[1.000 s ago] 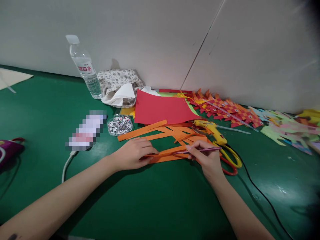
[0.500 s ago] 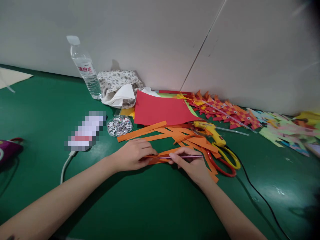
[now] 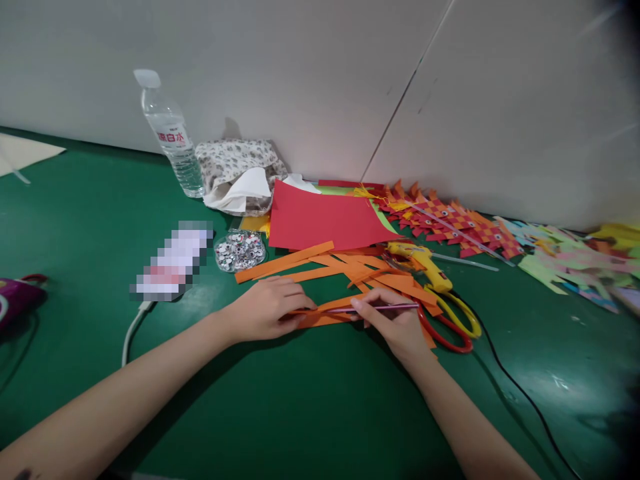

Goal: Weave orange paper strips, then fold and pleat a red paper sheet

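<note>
My left hand (image 3: 273, 308) is closed on one end of an orange paper strip (image 3: 320, 321), its fingers bent over the paper at the middle of the table. To its right, my right hand (image 3: 393, 323) pinches a thin purple stick (image 3: 400, 307) between thumb and fingers. The stick lies almost level, its left end pointing along the strip toward my left hand. Whether it is a pencil or another slim rod, I cannot tell. Just beyond both hands lies a loose pile of orange paper strips (image 3: 360, 270). My right fingertips are partly hidden behind the thumb.
Right of the pile lie a yellow glue gun (image 3: 425, 265) and scissors (image 3: 450, 333) with red and yellow handles. Behind are red paper (image 3: 325, 217), woven paper fish (image 3: 450, 223), a tissue pouch (image 3: 235, 167) and a water bottle (image 3: 173, 140). Googly eyes (image 3: 240, 251) and a phone (image 3: 173, 263) lie left.
My right hand has slid a little to the right along the strip, carrying the purple stick with it. The left hand keeps its place on the orange strip.
</note>
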### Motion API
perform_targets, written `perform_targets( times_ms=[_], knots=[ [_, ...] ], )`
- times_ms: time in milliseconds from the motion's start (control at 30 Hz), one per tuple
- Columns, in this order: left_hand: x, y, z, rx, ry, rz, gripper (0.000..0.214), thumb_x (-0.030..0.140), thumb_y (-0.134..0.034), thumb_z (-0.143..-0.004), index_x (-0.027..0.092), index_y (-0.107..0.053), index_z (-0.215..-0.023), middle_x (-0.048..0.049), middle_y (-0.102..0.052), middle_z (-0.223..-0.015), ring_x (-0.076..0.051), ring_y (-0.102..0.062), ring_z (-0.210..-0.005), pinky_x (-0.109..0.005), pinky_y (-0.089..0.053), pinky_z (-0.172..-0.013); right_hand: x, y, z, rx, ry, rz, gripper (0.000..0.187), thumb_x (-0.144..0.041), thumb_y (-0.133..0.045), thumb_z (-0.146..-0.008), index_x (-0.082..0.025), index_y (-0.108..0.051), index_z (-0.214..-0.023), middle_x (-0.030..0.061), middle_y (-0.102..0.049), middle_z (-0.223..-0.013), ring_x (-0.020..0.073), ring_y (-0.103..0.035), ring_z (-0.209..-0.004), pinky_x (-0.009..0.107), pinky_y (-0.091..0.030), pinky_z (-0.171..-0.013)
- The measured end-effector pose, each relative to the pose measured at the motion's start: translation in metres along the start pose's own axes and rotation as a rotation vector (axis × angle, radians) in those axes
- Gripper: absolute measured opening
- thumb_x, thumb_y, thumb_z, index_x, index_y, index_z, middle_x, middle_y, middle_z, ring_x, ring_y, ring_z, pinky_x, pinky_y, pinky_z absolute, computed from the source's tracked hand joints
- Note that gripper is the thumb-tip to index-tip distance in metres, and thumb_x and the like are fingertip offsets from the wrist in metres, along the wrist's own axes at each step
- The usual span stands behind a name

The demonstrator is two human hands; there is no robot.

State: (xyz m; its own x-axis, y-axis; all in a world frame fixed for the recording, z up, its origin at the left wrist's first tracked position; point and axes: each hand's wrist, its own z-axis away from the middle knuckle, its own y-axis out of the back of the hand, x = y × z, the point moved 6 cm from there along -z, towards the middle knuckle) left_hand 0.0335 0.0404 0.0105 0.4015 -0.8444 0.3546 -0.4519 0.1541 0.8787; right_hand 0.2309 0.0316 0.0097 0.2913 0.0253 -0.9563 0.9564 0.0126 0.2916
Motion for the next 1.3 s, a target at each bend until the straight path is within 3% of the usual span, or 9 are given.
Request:
perform_targets(
  times_ms=[900,1300],
  knots=[
    [-0.001,-0.001,0.001,0.005,0.002,0.012,0.018,0.021,-0.050,-0.089,0.020,-0.061,-0.104,-0.0044,-0.067,-0.097,-0.017,-0.061,-0.086,-0.030,-0.046,-0.078,0.005,0.026,-0.006,0.139,0.057,-0.104,0.027,-0.038,-0.076,-0.071,-0.020,-0.061,-0.058,-0.0003,-0.061,-0.050,0.0133,-0.054,-0.047,0.025,-0.042,-0.046],
    [-0.001,-0.001,-0.001,-0.003,0.006,0.025,0.017,0.022,-0.052,-0.091,0.020,-0.061,-0.105,-0.0038,-0.066,-0.094,-0.017,-0.060,-0.085,-0.028,-0.044,-0.075,-0.002,-0.013,0.000,-0.128,-0.018,0.098,0.024,-0.042,-0.068,-0.077,-0.020,-0.067,-0.067,0.0019,-0.069,-0.063,0.0123,-0.057,-0.052,0.024,-0.045,-0.052]
  ],
)
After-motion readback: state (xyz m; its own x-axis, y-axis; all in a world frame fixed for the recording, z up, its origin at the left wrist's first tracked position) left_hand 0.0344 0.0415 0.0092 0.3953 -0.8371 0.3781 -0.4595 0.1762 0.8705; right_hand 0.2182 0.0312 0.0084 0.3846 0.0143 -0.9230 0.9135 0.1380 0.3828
